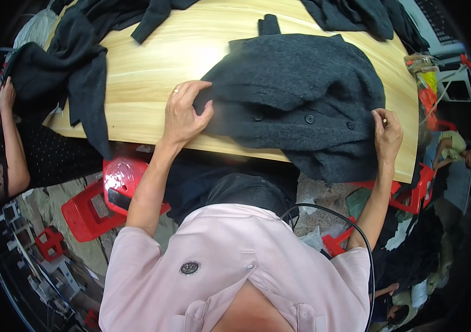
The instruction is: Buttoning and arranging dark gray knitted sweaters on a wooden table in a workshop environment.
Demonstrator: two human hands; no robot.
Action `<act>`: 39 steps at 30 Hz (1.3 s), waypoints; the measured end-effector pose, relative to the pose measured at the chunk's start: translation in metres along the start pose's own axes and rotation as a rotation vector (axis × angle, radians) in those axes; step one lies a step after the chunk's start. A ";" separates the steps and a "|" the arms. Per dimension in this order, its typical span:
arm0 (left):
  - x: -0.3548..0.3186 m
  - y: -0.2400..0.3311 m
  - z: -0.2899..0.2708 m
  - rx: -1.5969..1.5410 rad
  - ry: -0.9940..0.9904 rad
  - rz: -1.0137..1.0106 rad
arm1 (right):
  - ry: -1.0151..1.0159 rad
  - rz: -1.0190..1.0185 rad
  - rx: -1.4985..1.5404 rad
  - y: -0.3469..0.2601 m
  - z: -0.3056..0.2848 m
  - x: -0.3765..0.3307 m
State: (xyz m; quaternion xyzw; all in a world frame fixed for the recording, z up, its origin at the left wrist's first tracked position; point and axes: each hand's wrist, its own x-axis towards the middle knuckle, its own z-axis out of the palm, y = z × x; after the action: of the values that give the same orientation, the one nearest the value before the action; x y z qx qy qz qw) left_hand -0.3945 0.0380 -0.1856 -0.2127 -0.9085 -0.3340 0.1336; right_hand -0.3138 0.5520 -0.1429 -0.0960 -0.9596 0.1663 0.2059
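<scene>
A dark grey woollen coat (pixel 302 72) with three dark buttons showing lies folded and rumpled on the wooden table (pixel 152 83) before me. Its lower part hangs over the near table edge. My left hand (pixel 187 113), a ring on one finger, is beside the coat's left edge, thumb and fingers apart with nothing between them. At the right edge, my right hand (pixel 388 135) has its thumb and fingertips pinched on the coat's cloth.
More dark garments (pixel 83 66) lie at the table's left, and others (pixel 352 16) at the far right. A co-worker's hand (pixel 6 95) touches the left pile. Red plastic stools (pixel 89 213) stand below the table. A black cable (pixel 357 224) runs beside my right arm.
</scene>
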 end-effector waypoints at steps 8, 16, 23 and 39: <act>-0.013 -0.024 -0.010 -0.297 0.051 -0.242 | -0.440 0.037 -0.047 -0.049 0.020 0.007; -0.009 -0.020 -0.024 -0.087 -0.013 0.049 | -0.030 -0.135 0.044 -0.018 -0.003 0.018; -0.007 -0.030 -0.022 -0.081 -0.078 -0.016 | 0.296 -0.101 0.011 0.012 -0.037 0.047; 0.020 -0.030 -0.010 0.130 0.066 0.372 | 0.020 0.196 0.050 0.074 -0.016 -0.005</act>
State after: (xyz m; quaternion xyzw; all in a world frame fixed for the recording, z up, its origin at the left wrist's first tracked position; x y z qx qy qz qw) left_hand -0.4248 0.0172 -0.1872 -0.3567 -0.8683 -0.2509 0.2364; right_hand -0.2935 0.6239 -0.1576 -0.1859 -0.9390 0.2088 0.2004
